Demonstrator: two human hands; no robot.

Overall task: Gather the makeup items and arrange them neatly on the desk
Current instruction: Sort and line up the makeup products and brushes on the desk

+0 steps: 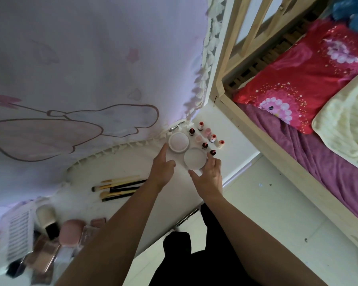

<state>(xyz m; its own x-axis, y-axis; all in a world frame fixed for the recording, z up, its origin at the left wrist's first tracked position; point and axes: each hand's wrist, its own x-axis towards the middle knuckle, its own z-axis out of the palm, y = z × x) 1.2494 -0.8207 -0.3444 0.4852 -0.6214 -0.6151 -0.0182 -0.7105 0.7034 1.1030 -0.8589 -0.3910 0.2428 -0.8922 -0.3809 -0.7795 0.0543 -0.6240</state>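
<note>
White, smooth and round, the white compact (195, 161) lies flat on the table (238, 150) inside the right hand (210, 175). The thumb is at its near edge and the curled fingers (213, 162) wrap its right rim. Being a disc, it has no long axis, and its broad face points up.

The left hand (162, 168) lays a straight forefinger against the left rim of the pink compact (178, 143), with the thumb held loosely out. This second round case has a white rim and a pale pink top. It touches the first on its far left side.

Just beyond both stand the small bottles (212, 138), upright cylinders with red, dark red or pale pink tops, set in loose rows.

Nearer, to the left, lie the brushes (120, 186), slim sticks in black and cream. Their long axes run side to side and their bristle ends point left.

At the lower left is a blurred heap: glossy pinkish palettes (42, 259) and a rounded pink puff (71, 234).

A thin lilac curtain (91, 69) with a fringed edge hangs behind the table. To the right is a pale wooden bed frame (225, 58), holding a red flowered pillow (298, 79) and a purple plush blanket (322, 166).
</note>
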